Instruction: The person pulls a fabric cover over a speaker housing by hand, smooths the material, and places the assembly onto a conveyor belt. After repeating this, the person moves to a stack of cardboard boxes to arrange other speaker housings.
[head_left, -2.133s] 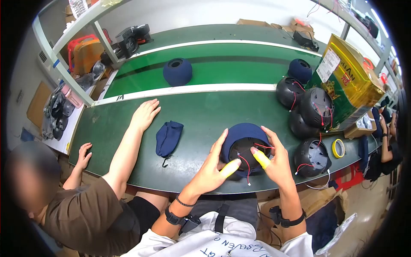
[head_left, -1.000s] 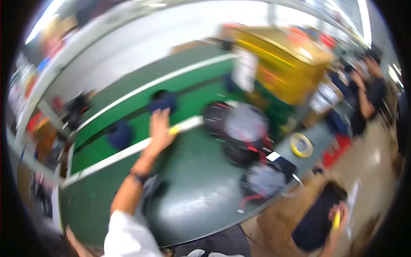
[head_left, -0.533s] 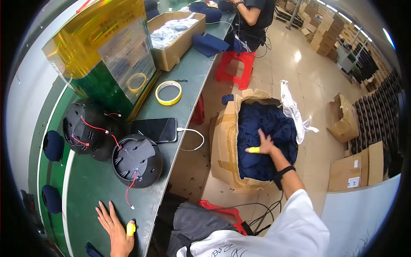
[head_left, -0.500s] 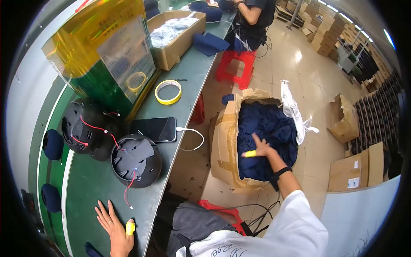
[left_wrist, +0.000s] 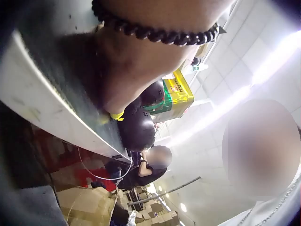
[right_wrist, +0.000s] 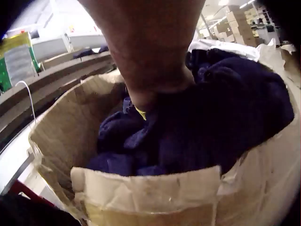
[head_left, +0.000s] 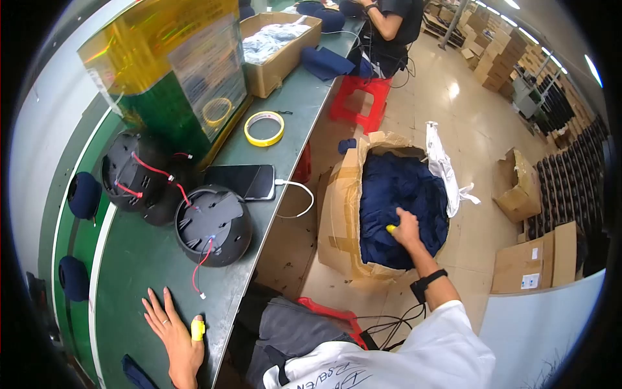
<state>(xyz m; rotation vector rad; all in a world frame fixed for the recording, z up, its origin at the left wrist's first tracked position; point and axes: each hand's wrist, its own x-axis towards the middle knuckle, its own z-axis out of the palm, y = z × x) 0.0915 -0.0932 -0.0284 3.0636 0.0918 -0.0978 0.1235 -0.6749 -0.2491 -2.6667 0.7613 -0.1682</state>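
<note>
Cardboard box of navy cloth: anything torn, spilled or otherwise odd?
The cardboard box has a crumpled, ragged rim instead of straight edges, and a small navy bundle sits outside it, apart from the navy cloth inside.

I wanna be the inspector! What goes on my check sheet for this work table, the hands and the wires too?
Surface: green table, shiny in places
Spills: nothing seen
Job's things: navy cloths in an open carton; three round black shells, bunched together; two navy balls on the green strip
Clutter: phone, yellow tape roll, big gold-and-green tin
Left hand: flat on the table, fingers spread
Right hand: in the cloths; grip hidden
Cables: white one plugged into the phone, looping past the edge; red wires on the shells
Surroundings: another person, red stool, more cartons
</note>
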